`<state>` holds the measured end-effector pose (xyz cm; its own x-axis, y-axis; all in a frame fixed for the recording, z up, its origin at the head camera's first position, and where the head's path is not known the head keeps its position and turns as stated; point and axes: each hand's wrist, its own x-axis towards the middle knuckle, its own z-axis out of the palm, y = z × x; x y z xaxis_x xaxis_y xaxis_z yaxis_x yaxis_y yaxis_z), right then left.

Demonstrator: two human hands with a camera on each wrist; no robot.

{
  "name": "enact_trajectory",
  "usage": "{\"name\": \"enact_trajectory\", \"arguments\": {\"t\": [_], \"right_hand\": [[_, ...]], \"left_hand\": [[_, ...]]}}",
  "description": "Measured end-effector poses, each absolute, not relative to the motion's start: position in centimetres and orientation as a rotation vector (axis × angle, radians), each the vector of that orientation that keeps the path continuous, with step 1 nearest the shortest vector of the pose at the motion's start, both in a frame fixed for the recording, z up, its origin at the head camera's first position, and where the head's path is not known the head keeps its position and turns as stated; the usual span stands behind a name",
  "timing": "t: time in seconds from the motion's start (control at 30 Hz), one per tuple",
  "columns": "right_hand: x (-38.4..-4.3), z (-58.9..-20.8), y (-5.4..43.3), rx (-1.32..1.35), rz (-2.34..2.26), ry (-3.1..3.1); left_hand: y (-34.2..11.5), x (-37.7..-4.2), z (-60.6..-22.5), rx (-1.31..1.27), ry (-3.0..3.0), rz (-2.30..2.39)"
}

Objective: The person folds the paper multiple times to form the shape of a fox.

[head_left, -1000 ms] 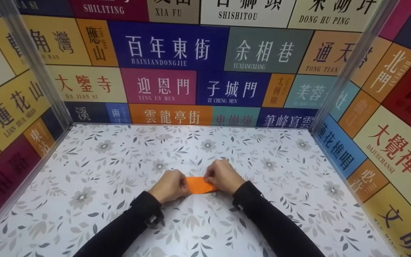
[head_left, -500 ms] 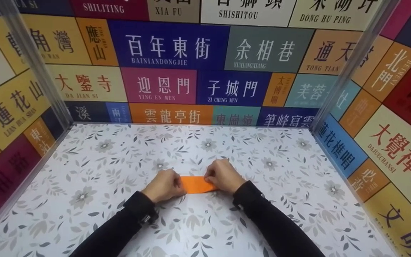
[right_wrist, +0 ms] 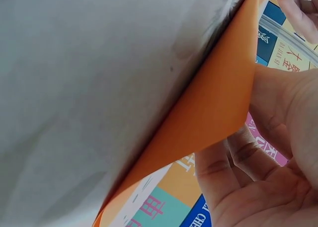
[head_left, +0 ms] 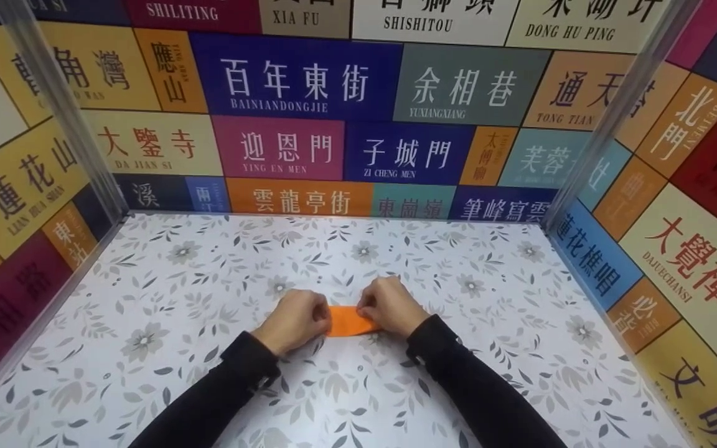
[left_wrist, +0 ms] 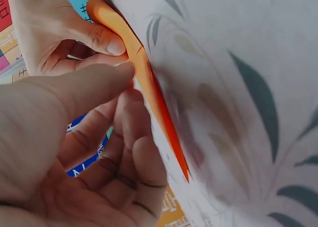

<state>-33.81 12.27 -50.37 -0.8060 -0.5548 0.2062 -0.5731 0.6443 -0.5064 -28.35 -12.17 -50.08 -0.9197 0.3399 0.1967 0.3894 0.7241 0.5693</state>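
Observation:
A strip of folded orange paper (head_left: 347, 321) lies on the table between both hands, around the middle of the head view. At its left end, my left hand (head_left: 293, 317) pinches the near edge with thumb and curled fingers. My right hand (head_left: 389, 305) holds the right end between thumb and fingers. Up close in the left wrist view, the paper (left_wrist: 144, 73) appears edge-on, with its layers slightly parted at one end. The right wrist view shows a broad orange face of the paper (right_wrist: 198, 108), with a slanted corner by the right fingers.
A white table (head_left: 209, 267) with a grey leaf and flower print lies under the hands. Colourful panels (head_left: 296, 81) with printed place names stand at the back and both sides. Clear strips (head_left: 613, 106) run up the corners.
My left hand slid left along the paper, uncovering more orange, then came back right over its end. The right hand and the paper have stayed in place.

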Motion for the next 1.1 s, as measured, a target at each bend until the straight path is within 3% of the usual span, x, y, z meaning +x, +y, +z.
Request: {"name": "enact_trajectory", "arguments": {"t": [0.5, 1.1], "right_hand": [[-34.1, -50.4, 12.1, 0.950, 0.831, -2.828], [-34.1, -50.5, 12.2, 0.947, 0.900, -2.832]], "left_hand": [[-11.3, -28.7, -50.8, -1.104, -2.652, -0.693], [-11.9, -29.6, -50.9, -1.234, -2.656, -0.637]]}}
